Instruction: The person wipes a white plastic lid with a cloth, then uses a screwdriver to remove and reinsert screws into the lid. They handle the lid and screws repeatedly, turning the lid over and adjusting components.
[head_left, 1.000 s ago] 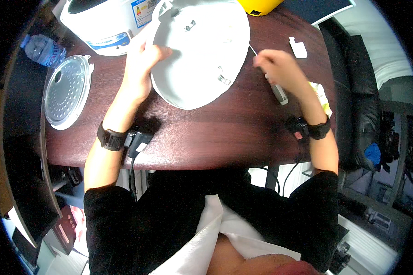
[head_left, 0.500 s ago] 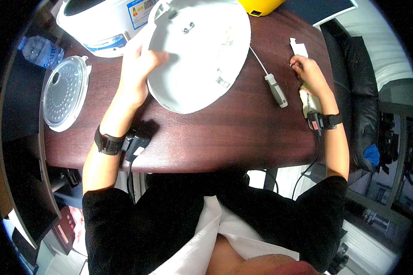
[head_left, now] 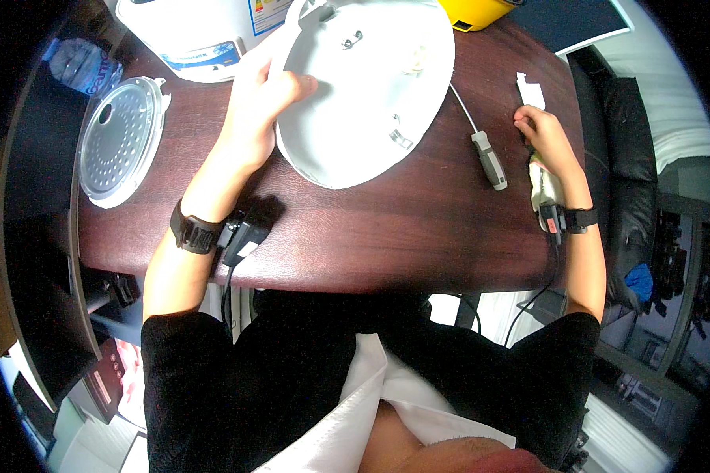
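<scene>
My left hand [head_left: 256,106] grips the left edge of a white oval plastic cover [head_left: 339,118], thumb over its inner face and fingers hidden beneath. Two small dark metal pieces [head_left: 352,39] show inside the cover, and a clip-like fitting [head_left: 400,139] sits near its right rim. At the table's right side, my right hand [head_left: 546,135] is closed in a pinch; anything between its fingertips is too small to make out. Just beyond it lies a torn white paper piece [head_left: 531,93]. Under its wrist is a crumpled pale packet [head_left: 543,188]. A grey-handled screwdriver [head_left: 491,162] lies between the hands.
A white rice-cooker body [head_left: 185,39] stands at the far left. Left of my arm are a clear perforated steamer plate [head_left: 125,146] and a water bottle [head_left: 83,67]. A yellow container [head_left: 477,12] is at the back. Cables hang from both wristbands over the table's front edge.
The whole view has shifted slightly, moving the scene toward the right. My right hand has drawn back a little from the white paper piece. My left hand keeps its grip on the cover.
</scene>
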A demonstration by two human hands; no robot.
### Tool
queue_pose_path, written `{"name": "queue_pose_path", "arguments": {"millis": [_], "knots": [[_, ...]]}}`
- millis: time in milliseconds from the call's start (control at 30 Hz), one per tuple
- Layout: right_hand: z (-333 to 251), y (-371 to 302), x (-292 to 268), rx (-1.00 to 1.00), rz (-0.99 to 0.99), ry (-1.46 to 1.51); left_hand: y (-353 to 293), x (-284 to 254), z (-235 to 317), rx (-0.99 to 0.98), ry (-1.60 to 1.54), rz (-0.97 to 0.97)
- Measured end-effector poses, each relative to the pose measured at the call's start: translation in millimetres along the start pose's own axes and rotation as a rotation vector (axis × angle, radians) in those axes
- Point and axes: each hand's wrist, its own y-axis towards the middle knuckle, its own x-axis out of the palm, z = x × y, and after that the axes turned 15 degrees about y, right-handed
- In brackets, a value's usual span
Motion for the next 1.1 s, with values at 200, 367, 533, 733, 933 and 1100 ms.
{"name": "queue_pose_path", "arguments": {"millis": [200,367,533,733,933,1100], "knots": [[-1.0,-4.8,-6.3,-0.033,0.045,0.126,-2.3,-0.1,-1.8,0.006,0.018,0.024],[4.5,-3.1,-6.2,-0.031,0.022,0.121,-0.1,-2.6,-5.5,0.133,0.146,0.013],[6.2,0.2,-3.9,-0.004,0.030,0.049,-1.5,-0.8,-2.1,0.096,0.121,0.022],[-7.5,-5.9,-3.9,-0.040,0.084,0.023,-3.0,0.6,-3.9,0.109,0.090,0.022],[-34.0,-7.8,-6.2,-0.056,0.136,0.072,-0.5,-2.1,-4.9,0.024,0.006,-0.027],[-13.4,-10.6,-10.6,0.036,0.127,-0.037,-0.2,-0.2,2.7,0.016,0.025,-0.009]]}}
